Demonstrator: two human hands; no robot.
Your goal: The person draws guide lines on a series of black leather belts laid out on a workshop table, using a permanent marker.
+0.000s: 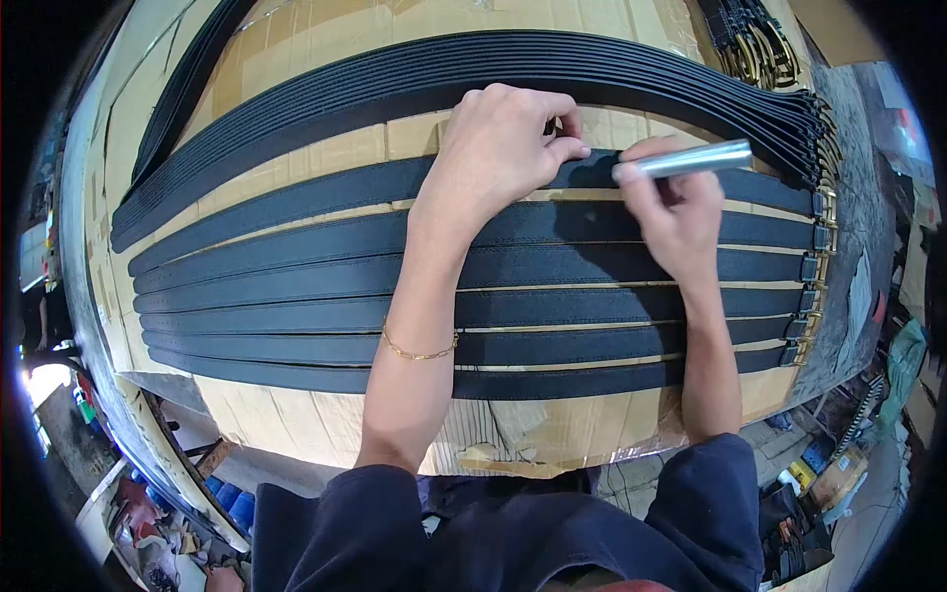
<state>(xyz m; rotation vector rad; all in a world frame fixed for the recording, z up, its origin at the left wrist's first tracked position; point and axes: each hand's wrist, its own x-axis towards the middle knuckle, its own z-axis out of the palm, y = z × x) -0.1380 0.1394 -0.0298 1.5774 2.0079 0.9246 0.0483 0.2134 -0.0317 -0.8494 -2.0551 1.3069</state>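
Several black belts lie spread side by side, with the uppermost belt of this row (316, 193) under my hands. My left hand (508, 143) rests at that belt's upper edge, its fingers curled and the thumb bent toward them; whether anything is pinched there is hidden. Slightly blurred, my right hand (676, 212) grips a silver marker-like cylinder (695, 159). It is held slanted over the same belt, blunt end pointing right, while the other end is covered by my fingers. Gold-toned buckles (818, 239) line the belts' right ends.
Beyond the row stands a tight stack of black belts (473, 61) on edge. More buckled belts (755, 44) lie at the top right, and another bundle (187, 89) at the upper left. Cardboard (296, 409) covers the table. Scraps (163, 538) and tools are on the floor.
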